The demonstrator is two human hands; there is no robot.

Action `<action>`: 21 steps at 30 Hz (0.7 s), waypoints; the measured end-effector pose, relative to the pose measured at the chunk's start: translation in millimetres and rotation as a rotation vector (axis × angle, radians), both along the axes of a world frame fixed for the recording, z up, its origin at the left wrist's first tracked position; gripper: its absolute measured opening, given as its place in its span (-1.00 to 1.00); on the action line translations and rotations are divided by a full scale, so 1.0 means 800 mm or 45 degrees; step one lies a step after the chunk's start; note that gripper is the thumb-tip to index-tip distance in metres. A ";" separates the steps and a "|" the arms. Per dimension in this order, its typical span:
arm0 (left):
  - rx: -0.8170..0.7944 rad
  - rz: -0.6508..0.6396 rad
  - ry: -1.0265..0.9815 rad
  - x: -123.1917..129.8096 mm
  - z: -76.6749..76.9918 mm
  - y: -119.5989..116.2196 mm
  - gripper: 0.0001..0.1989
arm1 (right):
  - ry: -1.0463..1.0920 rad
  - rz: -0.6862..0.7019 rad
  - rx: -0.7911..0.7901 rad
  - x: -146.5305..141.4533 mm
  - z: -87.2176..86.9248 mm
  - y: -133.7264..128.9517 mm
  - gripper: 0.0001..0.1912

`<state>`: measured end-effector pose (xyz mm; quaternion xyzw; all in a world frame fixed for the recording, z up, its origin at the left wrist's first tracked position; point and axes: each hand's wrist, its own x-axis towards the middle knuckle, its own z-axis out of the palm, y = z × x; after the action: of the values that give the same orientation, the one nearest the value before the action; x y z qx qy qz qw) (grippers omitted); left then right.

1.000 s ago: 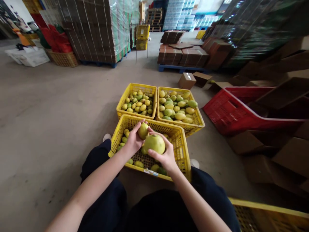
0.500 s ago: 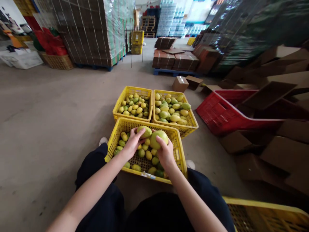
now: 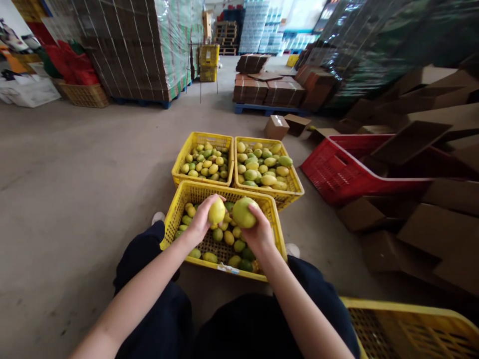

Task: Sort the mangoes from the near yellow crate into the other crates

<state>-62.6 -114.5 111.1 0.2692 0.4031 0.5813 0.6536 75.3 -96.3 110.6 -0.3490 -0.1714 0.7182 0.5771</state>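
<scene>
Above the near yellow crate (image 3: 278,234), my left hand (image 3: 202,218) has its fingers wrapped round a yellow-green fruit (image 3: 216,211), seen end-on. My right hand (image 3: 261,230) grips a larger green fruit (image 3: 244,212) just to the right, with a narrow gap between the two fruits. Several green and yellow fruits (image 3: 229,238) lie in the near crate below, partly hidden by my hands. Bare lattice floor shows in its middle. Behind it, the left back crate (image 3: 176,167) holds smaller fruits and the right back crate (image 3: 297,184) holds larger ones.
To the right, a red crate (image 3: 325,169) holds cardboard, with open cardboard boxes (image 3: 441,224) piled around it. Part of another yellow crate (image 3: 404,306) shows at the lower right. Flat cartons (image 3: 286,92) sit on a blue pallet (image 3: 262,108) farther back.
The fruit in my left hand has turned from lying sideways to end-on and moved slightly left. My right hand has rolled under its fruit. The view has shifted slightly.
</scene>
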 end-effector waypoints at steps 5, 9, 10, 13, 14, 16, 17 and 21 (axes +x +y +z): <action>-0.134 0.005 -0.414 -0.005 0.011 0.003 -0.57 | 0.197 0.230 -0.207 0.006 -0.005 0.003 -0.73; -0.072 -0.014 -0.477 0.000 0.004 0.001 -0.58 | 0.308 0.341 -0.126 0.010 -0.010 0.003 -0.68; -0.049 -0.033 -0.468 0.000 0.002 0.001 -0.59 | 0.324 0.355 -0.102 0.011 -0.010 0.003 -0.68; -0.010 -0.063 -0.449 0.000 -0.003 -0.001 -0.59 | 0.350 0.370 -0.028 0.013 -0.011 0.003 -0.67; -0.006 -0.073 -0.447 -0.001 -0.005 -0.001 -0.59 | 0.355 0.372 0.000 0.014 -0.011 0.003 -0.67; 0.001 -0.108 -0.448 -0.002 -0.007 -0.002 -0.56 | 0.360 0.388 0.064 0.016 -0.011 0.003 -0.67; 0.012 -0.132 -0.450 -0.003 -0.008 -0.002 -0.53 | 0.358 0.404 0.097 0.016 -0.010 0.003 -0.67; 0.044 -0.185 -0.440 -0.004 -0.010 -0.004 -0.46 | 0.324 0.489 0.231 0.018 -0.010 0.000 -0.68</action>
<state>-65.5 -117.9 102.8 0.2049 0.2544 0.5769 0.7487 89.8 -95.9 102.6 -0.1634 -0.2243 0.8347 0.4757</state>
